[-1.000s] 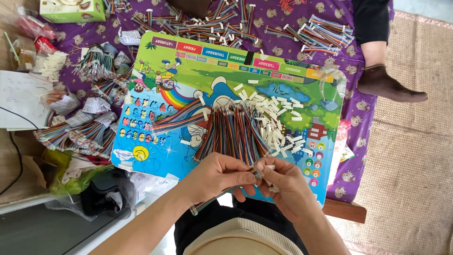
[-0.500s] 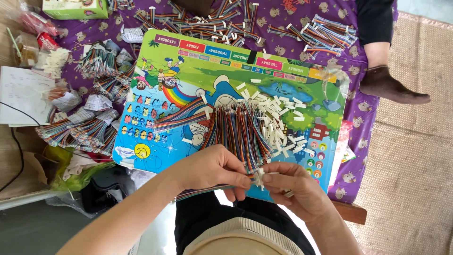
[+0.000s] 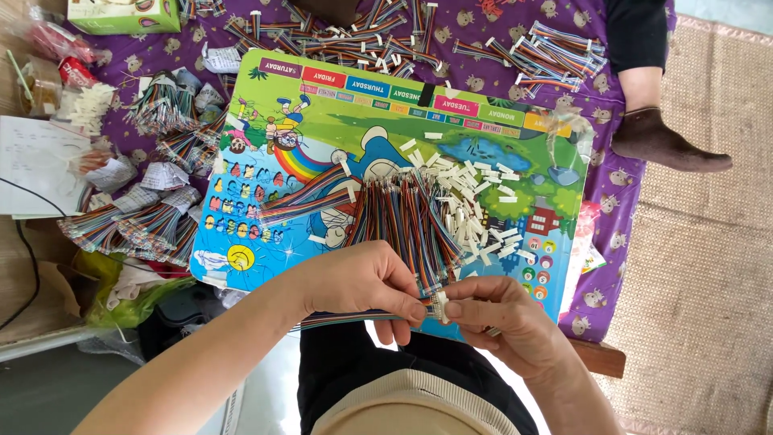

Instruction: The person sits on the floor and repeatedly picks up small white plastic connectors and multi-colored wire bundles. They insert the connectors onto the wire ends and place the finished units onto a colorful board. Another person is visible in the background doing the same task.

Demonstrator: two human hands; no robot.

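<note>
My left hand [image 3: 362, 283] pinches the end of a multicoloured ribbon cable [image 3: 338, 321] that trails left under my wrist. My right hand [image 3: 503, 316] holds a small white plastic connector [image 3: 440, 305] against that cable end; the fingertips of both hands meet there. Just beyond my hands, a fanned bundle of coloured ribbon cables [image 3: 394, 217] lies on a bright cartoon picture board [image 3: 282, 129]. A heap of loose white connectors [image 3: 475, 213] sits to the right of the bundle.
The board rests on a purple patterned cloth [image 3: 592, 298]. More cable bundles lie at the far edge [image 3: 362, 32] and at the left [image 3: 137, 225]. A green box [image 3: 121, 14] stands top left. Another person's socked foot [image 3: 664, 141] rests at the right, over a woven mat [image 3: 717, 266].
My hands have closed in on each other, and the connector and cable end now meet between the fingertips. The view has shifted slightly.
</note>
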